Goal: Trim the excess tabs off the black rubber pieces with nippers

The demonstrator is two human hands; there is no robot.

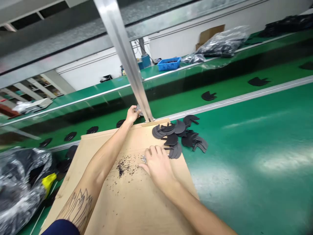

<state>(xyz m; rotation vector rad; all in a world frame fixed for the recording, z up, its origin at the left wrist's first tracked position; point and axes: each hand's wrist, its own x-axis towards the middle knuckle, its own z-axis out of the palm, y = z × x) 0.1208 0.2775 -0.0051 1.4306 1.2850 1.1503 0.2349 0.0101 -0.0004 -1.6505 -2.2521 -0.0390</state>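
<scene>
My left hand (132, 115) reaches to the far edge of the cardboard, beside a metal post. Its fingers are closed on a flat dark grey plastic piece (139, 110), partly hidden by the hand and the post. Palm down over the cardboard sheet (132, 205), my right hand (157, 164) has its thumb apart from its fingers. Close to its thumb and forefinger is a small silvery thing (143, 159), too blurred to name. Rounded black plastic pieces (171, 129) lie in an overlapping heap just beyond the right hand. Tiny black bits (124, 166) are scattered left of it.
An upright metal post (127, 62) stands at the cardboard's far edge. Behind runs a green belt (230, 88) carrying spaced black pieces (209, 96). A clear plastic bag (22, 182) lies left. A blue bin (169, 64) sits on the far ledge.
</scene>
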